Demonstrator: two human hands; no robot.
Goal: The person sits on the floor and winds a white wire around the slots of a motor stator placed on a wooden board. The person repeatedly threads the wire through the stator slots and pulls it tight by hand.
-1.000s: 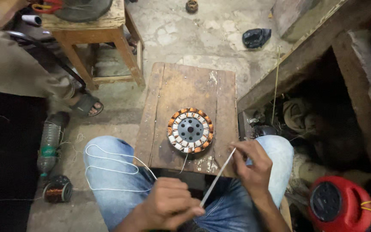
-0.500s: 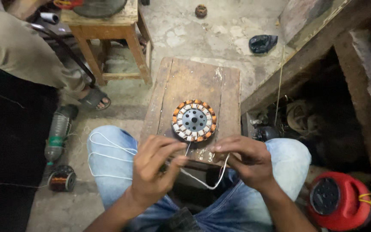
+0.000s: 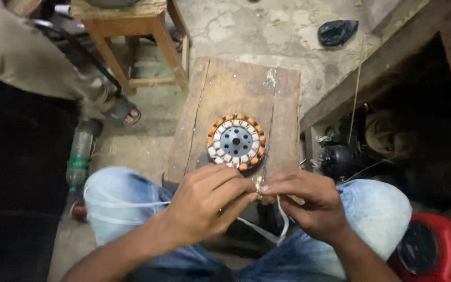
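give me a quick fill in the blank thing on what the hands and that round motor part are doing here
1. The round wound stator lies on a small ____ board.
2. The left hand and right hand pinch a thin ____ tube between their fingertips.
3. The person's knees are clad in blue ____.
4. A bottle lies on the floor to the person's ____.

Missing words: wooden; white; jeans; left

A thin white sleeve (image 3: 267, 232) is pinched at its end between the fingertips of both hands, drooping in a loop below them and trailing over the knee. The round stator (image 3: 236, 141), ringed with copper windings, lies flat on the wooden board just beyond.
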